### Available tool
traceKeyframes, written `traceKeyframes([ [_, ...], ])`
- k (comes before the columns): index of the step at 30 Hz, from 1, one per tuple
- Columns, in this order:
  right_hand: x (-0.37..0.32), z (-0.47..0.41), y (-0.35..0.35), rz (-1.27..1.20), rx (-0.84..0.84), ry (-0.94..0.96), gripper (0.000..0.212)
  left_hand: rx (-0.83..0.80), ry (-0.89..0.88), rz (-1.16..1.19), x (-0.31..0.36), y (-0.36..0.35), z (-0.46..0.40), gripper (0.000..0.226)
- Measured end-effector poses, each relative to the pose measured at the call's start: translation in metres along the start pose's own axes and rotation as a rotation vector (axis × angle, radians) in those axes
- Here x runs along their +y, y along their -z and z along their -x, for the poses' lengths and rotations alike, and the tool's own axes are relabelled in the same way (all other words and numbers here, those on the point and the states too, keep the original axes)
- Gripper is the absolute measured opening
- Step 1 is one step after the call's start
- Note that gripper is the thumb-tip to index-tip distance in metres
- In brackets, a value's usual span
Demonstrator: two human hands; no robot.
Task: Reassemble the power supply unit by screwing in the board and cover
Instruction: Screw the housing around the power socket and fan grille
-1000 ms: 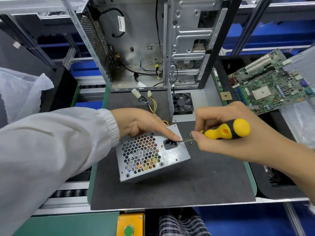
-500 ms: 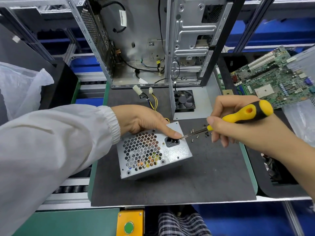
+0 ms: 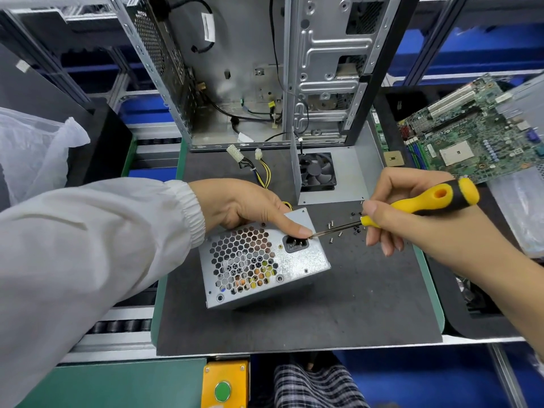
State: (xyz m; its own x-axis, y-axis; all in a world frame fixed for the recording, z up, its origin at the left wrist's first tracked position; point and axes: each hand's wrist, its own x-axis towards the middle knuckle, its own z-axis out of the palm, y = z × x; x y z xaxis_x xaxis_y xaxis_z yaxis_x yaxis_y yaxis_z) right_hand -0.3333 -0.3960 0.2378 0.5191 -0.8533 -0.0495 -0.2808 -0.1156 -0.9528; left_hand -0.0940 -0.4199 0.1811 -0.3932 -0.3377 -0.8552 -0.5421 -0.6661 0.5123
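PSU: I see the power supply unit (image 3: 262,260), a silver metal box, tilted on the dark mat (image 3: 338,313) in the middle of the bench, its honeycomb grille and black power socket (image 3: 295,243) facing up toward me.
Left hand: my left hand (image 3: 247,206) lies over the top rear of the box, thumb stretched down to the upper edge of the socket; the other fingers wrap behind the housing, so it is holding the unit steady.
Right hand: my right hand (image 3: 412,219) is closed around the yellow-and-black screwdriver (image 3: 424,201), thumb and forefinger at the front of the handle, lower fingers loosely curled beneath.
Tip: the shaft slants down and left; its tip meets the box face just beside the left thumb, at the socket's upper right corner. I cannot tell whether a screw sits on the tip.
Loose screws (image 3: 341,229): a small scatter on the mat under the shaft, just right of the box.
Cables: yellow and black leads with white connectors (image 3: 235,153) trail behind the unit.
Behind: an open computer case (image 3: 323,69) stands upright; a black fan (image 3: 317,172) sits on a grey panel at its foot.
Right edge: a green motherboard (image 3: 471,134) lies well apart from the unit.
Left edge: a clear plastic bag (image 3: 32,148).
Near edge: a yellow box with a green button (image 3: 222,391).
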Motion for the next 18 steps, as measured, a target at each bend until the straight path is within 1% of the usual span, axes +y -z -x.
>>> traceKeyframes([
  [8, 0.0010, -0.0003, 0.0015, 0.004, -0.028, -0.001, 0.023, -0.007, 0.006, 0.002, 0.0002, -0.0002, 0.0011, 0.015],
  [14, 0.0003, -0.0003, 0.0012, 0.005, -0.029, -0.011, 0.021, -0.006, 0.016, -0.002, 0.0011, -0.0004, 0.0031, 0.023],
  [16, -0.0025, -0.0001, -0.0005, 0.009, -0.010, -0.017, 0.022, -0.009, 0.016, -0.003, 0.0011, -0.0008, 0.0029, 0.023],
  [18, -0.0069, -0.0023, -0.0045, 0.064, 0.035, -0.005, 0.027, -0.015, 0.016, -0.008, 0.0005, -0.0015, 0.0028, 0.025],
])
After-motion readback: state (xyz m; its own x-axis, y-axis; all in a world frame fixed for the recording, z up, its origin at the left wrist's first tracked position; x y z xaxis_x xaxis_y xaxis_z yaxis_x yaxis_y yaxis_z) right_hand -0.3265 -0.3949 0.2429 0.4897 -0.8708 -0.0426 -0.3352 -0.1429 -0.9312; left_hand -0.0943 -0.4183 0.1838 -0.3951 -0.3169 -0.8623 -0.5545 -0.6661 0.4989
